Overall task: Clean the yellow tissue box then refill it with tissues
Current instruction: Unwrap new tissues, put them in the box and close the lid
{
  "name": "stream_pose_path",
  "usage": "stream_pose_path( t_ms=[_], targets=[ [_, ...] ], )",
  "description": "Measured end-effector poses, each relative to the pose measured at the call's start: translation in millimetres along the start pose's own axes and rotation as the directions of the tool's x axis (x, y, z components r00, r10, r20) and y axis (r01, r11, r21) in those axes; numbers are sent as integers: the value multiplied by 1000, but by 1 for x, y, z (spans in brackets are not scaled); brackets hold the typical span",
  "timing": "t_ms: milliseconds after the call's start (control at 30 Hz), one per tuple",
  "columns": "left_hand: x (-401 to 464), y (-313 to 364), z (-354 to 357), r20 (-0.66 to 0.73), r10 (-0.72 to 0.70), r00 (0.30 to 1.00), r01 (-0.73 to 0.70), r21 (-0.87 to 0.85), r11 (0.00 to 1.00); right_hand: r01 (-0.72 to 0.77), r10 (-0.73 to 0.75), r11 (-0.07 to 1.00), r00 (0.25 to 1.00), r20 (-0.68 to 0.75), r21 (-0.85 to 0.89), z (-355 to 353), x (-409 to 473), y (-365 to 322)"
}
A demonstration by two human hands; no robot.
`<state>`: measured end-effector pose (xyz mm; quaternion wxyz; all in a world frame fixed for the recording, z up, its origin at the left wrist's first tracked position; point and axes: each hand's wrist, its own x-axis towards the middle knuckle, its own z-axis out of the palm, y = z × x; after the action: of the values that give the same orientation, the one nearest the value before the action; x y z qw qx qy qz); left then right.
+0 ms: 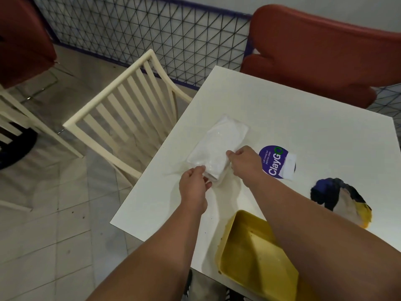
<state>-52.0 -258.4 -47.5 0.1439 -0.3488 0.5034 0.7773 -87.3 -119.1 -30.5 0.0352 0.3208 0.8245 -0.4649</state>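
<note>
A pack of white tissues (219,144) in clear plastic wrap lies on the white table (303,127), a little left of its middle. My left hand (194,185) pinches the near end of the wrap. My right hand (246,162) grips the same end from the right side. The yellow tissue box (253,257) lies open and empty at the table's near edge, partly hidden under my right forearm. Its inside shows a few brown specks.
A crumpled cloth (342,198) in blue, white and yellow lies at the right. A purple ClayGo sticker (275,161) sits beside my right hand. A cream slatted chair (121,114) stands left of the table; a red chair (314,53) stands behind it, before a wire fence.
</note>
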Motion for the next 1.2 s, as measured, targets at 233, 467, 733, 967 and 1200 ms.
stream_pose_path(
  t_ms=[233, 467, 733, 967, 1200],
  targets=[
    [0, 0, 0, -19, -24, 1000, 24, -23, 999, 39, -36, 994, 999, 29, -103, -7, -3, -6],
    [2, -4, -1, -8, -9, 1000, 8, -35, 999, 222, -236, 967, 964, -119, -125, -24, 29, -24],
    [4, -6, -7, 24, 20, 1000, -20, -22, 1000, 121, -120, 991, 993, -15, 61, -23, 66, -31],
    [0, -5, -9, 49, 44, 998, -45, 39, 998, 197, -191, 980, 968, -161, 25, -14, 70, -26],
    [-2, -3, -17, 18, 33, 999, -34, 42, 999, 186, -178, 982, 960, -216, 15, -10, 67, -26]
  ],
)
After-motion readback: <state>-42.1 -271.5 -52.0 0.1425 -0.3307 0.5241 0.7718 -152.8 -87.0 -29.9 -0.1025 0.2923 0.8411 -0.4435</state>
